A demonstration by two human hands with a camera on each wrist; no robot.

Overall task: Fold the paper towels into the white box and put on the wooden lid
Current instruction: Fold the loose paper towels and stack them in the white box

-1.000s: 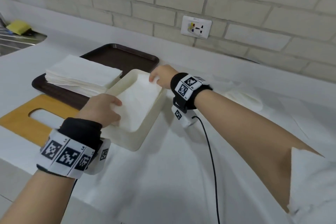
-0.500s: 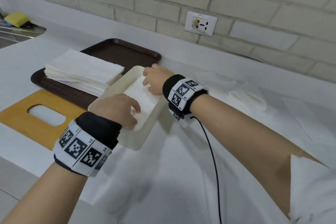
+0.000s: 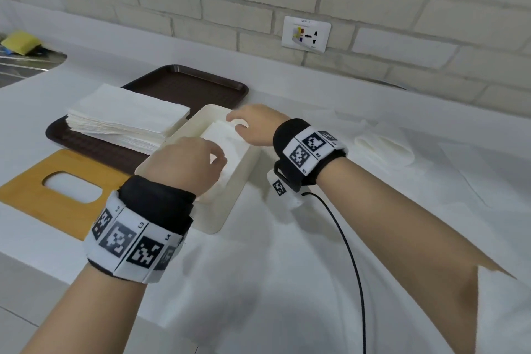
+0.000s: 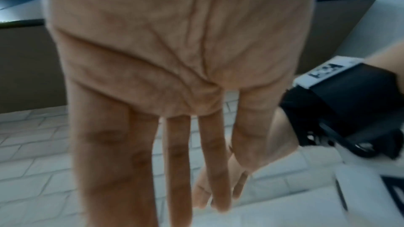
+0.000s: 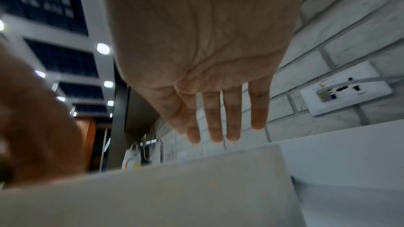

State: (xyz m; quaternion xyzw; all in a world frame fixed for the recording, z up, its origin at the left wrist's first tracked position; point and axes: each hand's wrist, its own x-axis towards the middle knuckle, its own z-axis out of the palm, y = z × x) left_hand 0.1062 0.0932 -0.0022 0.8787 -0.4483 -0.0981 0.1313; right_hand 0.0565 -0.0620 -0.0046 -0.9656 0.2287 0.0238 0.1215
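Note:
The white box (image 3: 230,210) stands on the counter with a folded paper towel (image 3: 230,141) lying inside it. My left hand (image 3: 207,158) is over the near half of the towel, fingers (image 4: 177,170) straight and apart, holding nothing. My right hand (image 3: 244,123) is over the far end of the box, its fingers (image 5: 215,127) also straight with nothing in them. I cannot tell whether either hand touches the towel. The stack of paper towels (image 3: 126,118) lies on a brown tray (image 3: 201,83) left of the box. The wooden lid (image 3: 31,190), with an oval slot, lies flat at the near left.
A crumpled towel (image 3: 385,149) lies on the counter right of the box. A wall socket (image 3: 307,33) sits on the brick wall behind. A sink with a yellow sponge (image 3: 18,42) is at the far left. A black cable (image 3: 350,253) hangs from my right wrist.
My left hand has moved from the box's near left edge to over the towel inside. My right hand stays at the far end and has lifted slightly.

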